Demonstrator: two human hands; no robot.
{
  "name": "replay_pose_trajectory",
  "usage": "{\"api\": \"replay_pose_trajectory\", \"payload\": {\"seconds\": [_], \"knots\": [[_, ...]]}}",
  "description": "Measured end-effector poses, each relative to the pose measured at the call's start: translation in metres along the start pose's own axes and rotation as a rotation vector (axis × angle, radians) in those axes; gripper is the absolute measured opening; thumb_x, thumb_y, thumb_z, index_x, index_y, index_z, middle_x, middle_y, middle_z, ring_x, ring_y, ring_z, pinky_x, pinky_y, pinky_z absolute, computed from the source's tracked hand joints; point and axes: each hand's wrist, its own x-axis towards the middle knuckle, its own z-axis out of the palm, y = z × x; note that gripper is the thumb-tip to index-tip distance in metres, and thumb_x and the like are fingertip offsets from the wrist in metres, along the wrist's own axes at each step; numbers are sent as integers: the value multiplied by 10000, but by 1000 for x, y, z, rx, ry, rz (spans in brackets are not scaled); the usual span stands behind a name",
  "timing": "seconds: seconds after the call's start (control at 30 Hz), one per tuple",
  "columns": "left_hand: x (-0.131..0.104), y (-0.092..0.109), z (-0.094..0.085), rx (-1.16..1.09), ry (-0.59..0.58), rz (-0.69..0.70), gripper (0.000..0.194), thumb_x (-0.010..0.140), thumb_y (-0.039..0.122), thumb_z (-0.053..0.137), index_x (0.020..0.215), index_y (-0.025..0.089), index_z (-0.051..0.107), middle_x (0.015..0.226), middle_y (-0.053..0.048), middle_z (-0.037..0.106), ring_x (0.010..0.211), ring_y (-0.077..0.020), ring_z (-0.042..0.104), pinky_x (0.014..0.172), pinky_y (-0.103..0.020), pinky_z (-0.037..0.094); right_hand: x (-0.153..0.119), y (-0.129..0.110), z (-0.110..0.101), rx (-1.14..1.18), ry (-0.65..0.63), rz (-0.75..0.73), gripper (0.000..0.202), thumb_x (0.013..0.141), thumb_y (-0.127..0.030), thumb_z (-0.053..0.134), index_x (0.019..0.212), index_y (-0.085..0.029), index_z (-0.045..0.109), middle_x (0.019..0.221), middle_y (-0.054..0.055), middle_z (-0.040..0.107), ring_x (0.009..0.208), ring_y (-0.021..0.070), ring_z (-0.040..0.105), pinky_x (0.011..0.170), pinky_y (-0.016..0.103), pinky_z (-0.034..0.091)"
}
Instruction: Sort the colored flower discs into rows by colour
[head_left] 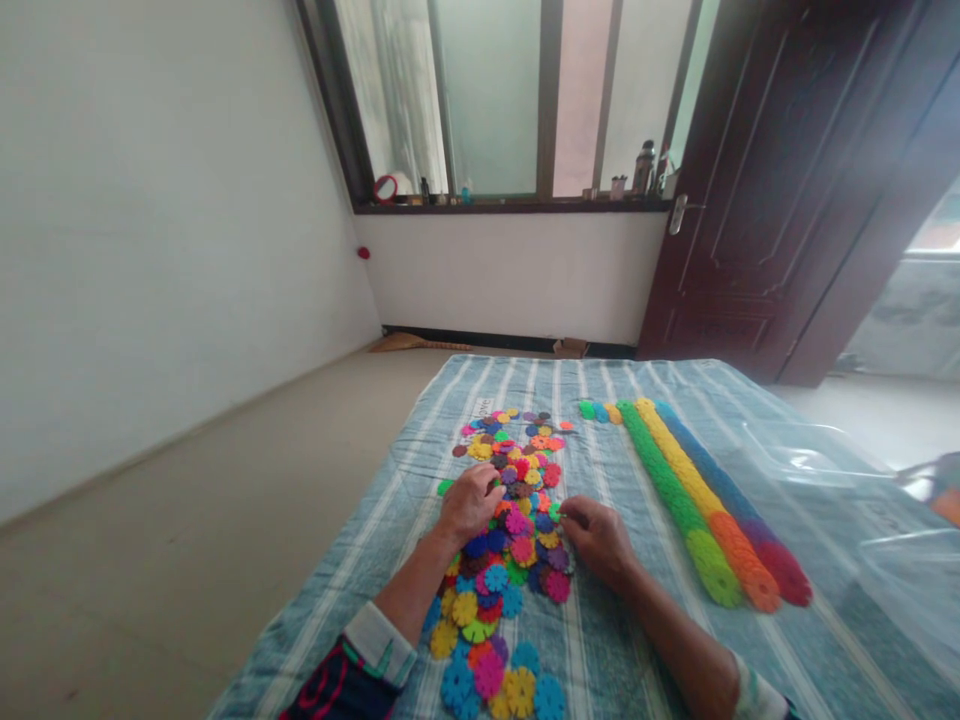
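A long pile of notched plastic discs (495,578) in many colours lies along the middle of the cloth. My left hand (469,502) rests on the pile's left side, fingers curled down among the discs; whatever is under its fingertips is hidden. At the pile's right edge, my right hand (602,538) has thumb and forefinger pinched on a small green disc (555,512). To the right lie overlapping rows of discs: a green row (667,485), a yellow row (675,460) turning orange at the near end, and a blue row (709,460) turning red.
A striped blue cloth (622,650) covers the table. Clear plastic containers (817,455) stand along its right side. A few discs (600,411) extend left from the rows' far end. Beyond are a windowsill (517,207) with small items and a dark red door (757,200).
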Motion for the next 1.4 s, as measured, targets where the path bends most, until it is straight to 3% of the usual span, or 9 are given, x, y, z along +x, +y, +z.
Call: {"api": "replay_pose_trajectory", "payload": {"seconds": [1.17, 1.4], "knots": [[1, -2, 3, -15, 8, 10, 208, 788, 271, 506, 902, 193, 662, 1110, -75, 662, 1079, -206, 593, 953, -329, 460, -1, -4, -7, 23, -21, 4, 129, 743, -206, 534, 756, -166, 656, 613, -15, 571, 590, 124, 513, 567, 224, 350], [2, -5, 4, -11, 39, 14, 225, 780, 233, 480, 886, 211, 677, 1088, -57, 678, 1067, -198, 604, 952, -323, 471, -1, -7, -12, 100, 11, 43, 150, 751, -221, 518, 774, -169, 656, 639, -9, 608, 613, 132, 547, 584, 223, 393]]}}
